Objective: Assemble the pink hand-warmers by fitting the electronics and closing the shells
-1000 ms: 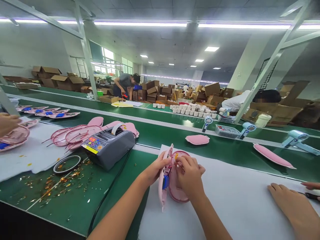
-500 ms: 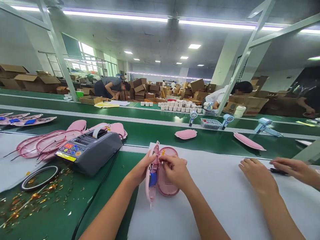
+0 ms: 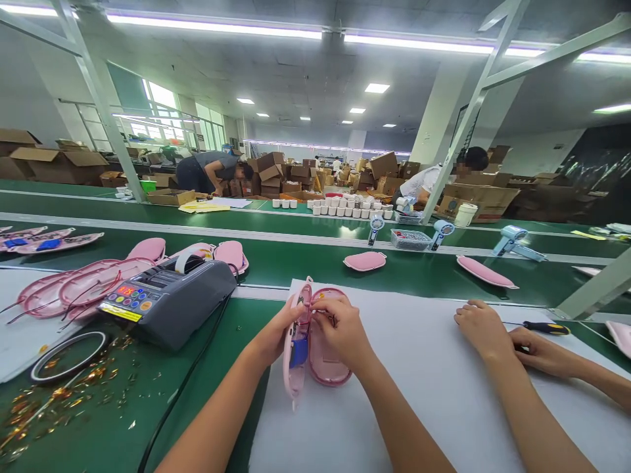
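Observation:
My left hand (image 3: 277, 332) is closed around a pink plastic shell half (image 3: 292, 374), held on edge. A blue wrapped block (image 3: 298, 353) and small parts sit inside it. Right beside it, a second pink shell half (image 3: 328, 364) lies with its hollow side up on the white sheet. My right hand (image 3: 340, 328) is over this second half, thumb and fingers pinched together near its upper end, by the gap between the halves. Whatever is between those fingertips is too small and hidden to make out.
A grey tape dispenser (image 3: 170, 302) stands left, with pink shells and wires behind it and a tape roll (image 3: 69, 355) in front. A co-worker's hands (image 3: 486, 332) rest at right near a screwdriver (image 3: 546, 327). Pink shells (image 3: 365, 261) lie on the green belt (image 3: 290, 256).
My hands stay at the two shell halves, with the right fingers slightly shifted. The co-worker's hands have come closer together, and the screwdriver now lies beyond them on the sheet.

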{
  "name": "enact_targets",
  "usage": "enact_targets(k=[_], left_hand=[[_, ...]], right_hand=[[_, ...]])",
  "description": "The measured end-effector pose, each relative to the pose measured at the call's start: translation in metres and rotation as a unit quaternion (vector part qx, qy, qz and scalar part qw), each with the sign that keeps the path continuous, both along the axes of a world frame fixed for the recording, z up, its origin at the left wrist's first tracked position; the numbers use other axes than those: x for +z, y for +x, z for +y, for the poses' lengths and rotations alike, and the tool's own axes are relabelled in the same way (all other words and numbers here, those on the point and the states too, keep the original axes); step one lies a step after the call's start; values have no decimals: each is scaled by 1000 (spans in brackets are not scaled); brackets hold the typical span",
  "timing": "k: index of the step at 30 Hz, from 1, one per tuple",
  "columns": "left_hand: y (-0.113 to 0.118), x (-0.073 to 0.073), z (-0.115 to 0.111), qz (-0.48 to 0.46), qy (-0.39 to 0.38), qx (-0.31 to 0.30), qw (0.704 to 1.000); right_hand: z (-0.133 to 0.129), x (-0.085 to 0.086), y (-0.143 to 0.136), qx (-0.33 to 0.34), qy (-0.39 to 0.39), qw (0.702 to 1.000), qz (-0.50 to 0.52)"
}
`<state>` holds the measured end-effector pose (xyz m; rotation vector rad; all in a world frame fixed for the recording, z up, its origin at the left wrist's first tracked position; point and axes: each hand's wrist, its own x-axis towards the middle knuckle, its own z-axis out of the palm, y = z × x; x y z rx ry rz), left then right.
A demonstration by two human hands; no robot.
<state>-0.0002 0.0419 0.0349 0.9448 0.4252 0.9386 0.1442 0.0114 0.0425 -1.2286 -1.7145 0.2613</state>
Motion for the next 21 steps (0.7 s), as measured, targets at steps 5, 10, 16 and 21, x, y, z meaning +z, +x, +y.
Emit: enact_targets(k=[5, 10, 16, 21], left_hand=[[0, -1, 0, -1, 1, -14, 1000], [1, 2, -3, -5, 7, -18, 1000], [3, 2, -4, 14, 8, -17, 1000], [3, 3, -4, 26, 9, -23, 999]], right_hand=[[-5, 7, 3, -8, -91, 995, -43], [-8, 14, 8, 7, -145, 988, -47], [-7, 18, 10, -28, -174, 984, 26], [-5, 13, 13, 0, -178, 980, 85]])
